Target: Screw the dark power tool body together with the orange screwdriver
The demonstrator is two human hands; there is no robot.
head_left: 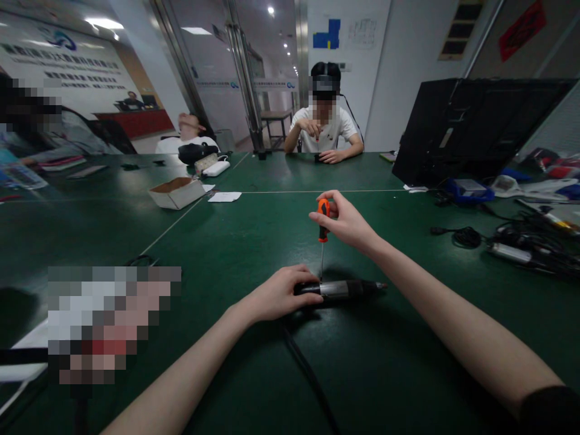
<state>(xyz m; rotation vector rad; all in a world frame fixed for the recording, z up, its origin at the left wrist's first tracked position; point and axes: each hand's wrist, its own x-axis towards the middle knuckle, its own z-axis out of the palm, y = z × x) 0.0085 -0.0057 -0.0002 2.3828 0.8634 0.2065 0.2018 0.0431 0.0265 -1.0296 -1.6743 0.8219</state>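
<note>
My left hand [283, 292] is closed around the rear end of a black-and-silver corded electric screwdriver [334, 289], which lies on its side on the green table [254, 241]. Its narrow tip points right, and a black cable [310, 371] runs from beneath my left hand toward the near edge. In my right hand [347, 220], an orange-and-black screwdriver [323, 220] is gripped by its handle and stands nearly upright. The thin shaft reaches down to the corded tool's body, just beside my left fingertips. Whether the tip sits in a screw is too small to tell.
An open cardboard box [176, 193] stands at the left with papers beside it. Coiled cables [466, 237] lie at the right, near a large black monitor [475, 130]. A person in a white shirt [324, 127] sits across the table; others sit at the left.
</note>
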